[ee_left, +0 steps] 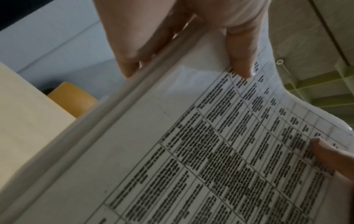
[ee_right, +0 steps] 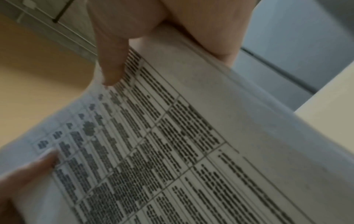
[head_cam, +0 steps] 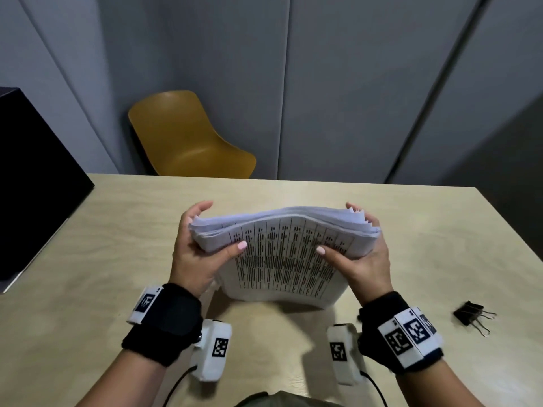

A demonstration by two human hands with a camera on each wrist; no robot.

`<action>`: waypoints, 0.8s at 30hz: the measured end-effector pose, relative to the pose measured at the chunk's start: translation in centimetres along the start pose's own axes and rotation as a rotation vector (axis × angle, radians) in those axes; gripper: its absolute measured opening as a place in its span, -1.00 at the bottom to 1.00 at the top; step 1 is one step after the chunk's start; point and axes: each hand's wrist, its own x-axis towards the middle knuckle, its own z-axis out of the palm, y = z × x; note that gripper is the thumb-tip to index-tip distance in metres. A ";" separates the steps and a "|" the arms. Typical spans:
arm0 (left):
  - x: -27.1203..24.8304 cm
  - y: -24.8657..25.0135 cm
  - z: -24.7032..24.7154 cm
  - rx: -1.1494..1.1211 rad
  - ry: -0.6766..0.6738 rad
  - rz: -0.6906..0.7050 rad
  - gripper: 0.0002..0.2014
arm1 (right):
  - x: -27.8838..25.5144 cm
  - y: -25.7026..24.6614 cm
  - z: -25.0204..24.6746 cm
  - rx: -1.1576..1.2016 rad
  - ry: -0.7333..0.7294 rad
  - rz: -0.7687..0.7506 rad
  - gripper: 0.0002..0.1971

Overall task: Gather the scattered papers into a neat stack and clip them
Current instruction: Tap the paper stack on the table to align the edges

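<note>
Both hands, left hand [head_cam: 196, 254] and right hand [head_cam: 363, 257], gripped the paper stack [head_cam: 282, 254], fingers curled around its sides; tapping its lower edge on the desk [head_cam: 117, 259] would square the ragged edges.

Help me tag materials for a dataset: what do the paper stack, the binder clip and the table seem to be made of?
Paper stack: thin white printed paper, matte; it bows between the hands. Binder clip: looks like black-painted metal with bare wire handles that glint. Table: pale wood-grain top, matte; laminate or veneer, hard to tell which.
</note>
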 end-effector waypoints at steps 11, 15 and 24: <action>-0.5 1.2 0.6 -0.099 -0.110 -0.010 -0.03 | -0.4 -0.3 1.1 0.137 0.030 0.035 -0.14; -0.4 1.0 0.7 -0.090 -0.119 0.004 -0.10 | -0.6 -0.3 1.4 0.107 0.033 0.014 -0.18; -0.5 -0.1 1.7 -0.016 0.080 0.077 -0.57 | 0.0 0.9 1.8 0.044 0.148 -0.013 -0.66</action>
